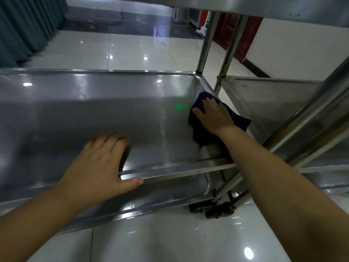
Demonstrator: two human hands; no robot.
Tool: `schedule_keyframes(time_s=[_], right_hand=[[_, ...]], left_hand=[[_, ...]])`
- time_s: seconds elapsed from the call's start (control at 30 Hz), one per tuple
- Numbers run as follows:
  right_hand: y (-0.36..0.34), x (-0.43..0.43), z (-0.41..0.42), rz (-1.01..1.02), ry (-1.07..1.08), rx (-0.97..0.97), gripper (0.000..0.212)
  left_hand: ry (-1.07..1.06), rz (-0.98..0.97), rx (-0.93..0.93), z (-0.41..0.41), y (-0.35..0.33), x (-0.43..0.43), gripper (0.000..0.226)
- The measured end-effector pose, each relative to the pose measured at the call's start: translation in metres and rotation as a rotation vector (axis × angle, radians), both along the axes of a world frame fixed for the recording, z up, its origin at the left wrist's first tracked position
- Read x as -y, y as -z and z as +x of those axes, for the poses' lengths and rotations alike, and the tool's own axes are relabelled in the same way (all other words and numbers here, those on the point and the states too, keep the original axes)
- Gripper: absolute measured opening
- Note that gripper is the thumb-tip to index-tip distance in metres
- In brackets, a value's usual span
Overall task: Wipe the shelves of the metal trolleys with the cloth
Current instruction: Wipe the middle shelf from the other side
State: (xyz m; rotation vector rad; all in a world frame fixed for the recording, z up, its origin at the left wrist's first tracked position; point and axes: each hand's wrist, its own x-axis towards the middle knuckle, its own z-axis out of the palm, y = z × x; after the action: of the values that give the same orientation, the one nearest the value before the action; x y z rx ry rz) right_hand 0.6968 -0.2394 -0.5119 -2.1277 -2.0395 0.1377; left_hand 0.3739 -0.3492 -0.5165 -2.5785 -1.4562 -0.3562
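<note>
A steel trolley shelf fills the middle of the head view. A dark purple cloth lies at its right end, near the far right corner. My right hand presses flat on the cloth with straight fingers. My left hand rests on the shelf's near rim, fingers on the shelf surface and thumb along the rim. A lower shelf shows beneath the rim.
A second metal trolley stands close on the right, its posts beside the first trolley's post. An upper shelf hangs overhead. Castor wheels sit on the glossy tiled floor. A teal curtain hangs far left.
</note>
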Motion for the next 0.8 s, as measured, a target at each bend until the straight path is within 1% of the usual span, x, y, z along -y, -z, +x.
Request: schedule_keyframes(time_s=[0.03, 0.1, 0.17, 0.23, 0.27, 0.33, 0.4, 0.47, 0.53, 0.63, 0.7, 0.73, 0.8], right_hand=[[0.002, 0.013, -0.002, -0.056, 0.017, 0.028, 0.062], [0.0, 0.049, -0.001, -0.154, 0.001, 0.05, 0.069], [-0.009, 0.088, 0.005, -0.206, -0.051, 0.024, 0.071], [-0.015, 0.124, 0.004, -0.216, -0.066, 0.004, 0.069], [-0.012, 0.138, 0.0, -0.159, -0.049, 0.006, 0.067], [-0.001, 0.159, -0.017, 0.09, 0.002, 0.021, 0.062], [0.011, 0.167, -0.043, 0.272, 0.052, 0.009, 0.061], [0.023, 0.166, -0.077, 0.378, 0.044, -0.016, 0.054], [0.029, 0.164, -0.115, 0.459, -0.008, -0.034, 0.046], [0.033, 0.164, -0.143, 0.487, -0.135, -0.056, 0.046], [0.031, 0.166, -0.129, 0.453, -0.209, -0.015, 0.05], [0.029, 0.166, -0.113, 0.434, -0.213, 0.007, 0.051], [0.026, 0.169, -0.071, 0.411, -0.119, 0.02, 0.051]], left_hand=[[0.0, 0.001, 0.0, 0.0, -0.001, 0.001, 0.084], [0.002, -0.002, -0.001, 0.0, -0.002, 0.002, 0.083], [-0.002, -0.017, 0.002, -0.001, -0.002, 0.004, 0.084], [-0.001, -0.035, 0.003, -0.002, -0.002, 0.004, 0.084], [0.002, -0.036, 0.003, -0.002, -0.002, 0.004, 0.084], [0.001, -0.031, 0.005, -0.003, -0.003, 0.005, 0.082], [0.001, -0.034, 0.009, -0.003, -0.004, 0.005, 0.081], [0.009, -0.035, 0.013, -0.003, -0.004, 0.005, 0.079], [0.02, -0.032, 0.014, -0.003, -0.006, 0.006, 0.077], [0.042, -0.04, 0.005, -0.002, -0.007, 0.007, 0.074], [0.051, -0.039, 0.0, -0.002, -0.007, 0.008, 0.075], [0.054, -0.036, 0.001, -0.001, -0.007, 0.007, 0.075], [0.053, -0.031, -0.001, -0.001, -0.006, 0.007, 0.075]])
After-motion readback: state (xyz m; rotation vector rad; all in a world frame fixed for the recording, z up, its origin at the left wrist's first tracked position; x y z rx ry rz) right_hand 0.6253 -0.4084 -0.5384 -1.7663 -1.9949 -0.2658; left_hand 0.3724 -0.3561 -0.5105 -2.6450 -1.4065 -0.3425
